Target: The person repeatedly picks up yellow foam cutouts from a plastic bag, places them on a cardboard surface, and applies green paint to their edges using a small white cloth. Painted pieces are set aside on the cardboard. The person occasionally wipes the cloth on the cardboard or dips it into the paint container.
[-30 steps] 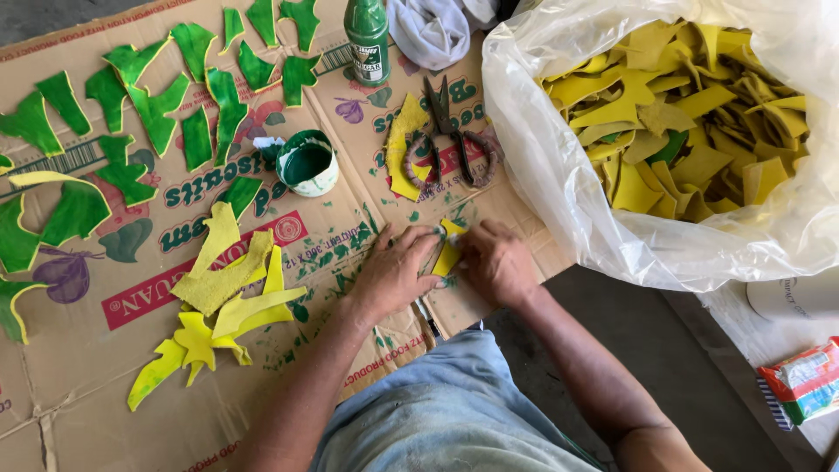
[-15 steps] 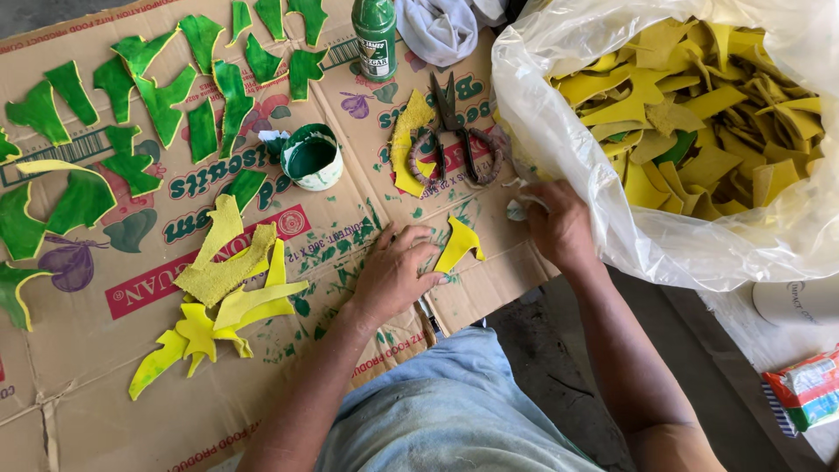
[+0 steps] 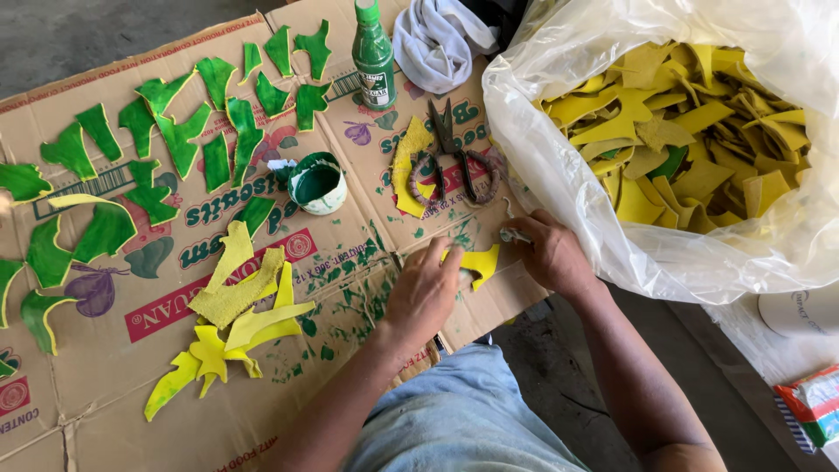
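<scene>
Yellow, flat and jagged-edged, the cut-out piece point(image 3: 481, 261) lies on the cardboard sheet point(image 3: 105, 350) between both hands. The left hand point(image 3: 426, 291) presses its spread fingers on the piece's left edge, covering part of it. The right hand point(image 3: 549, 253) pinches a small pale object point(image 3: 513, 235), too small to identify.

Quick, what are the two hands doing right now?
Left hand: open, fingers pressing down on the yellow cut-out piece on the cardboard.
Right hand: closed around a small brush.
</scene>
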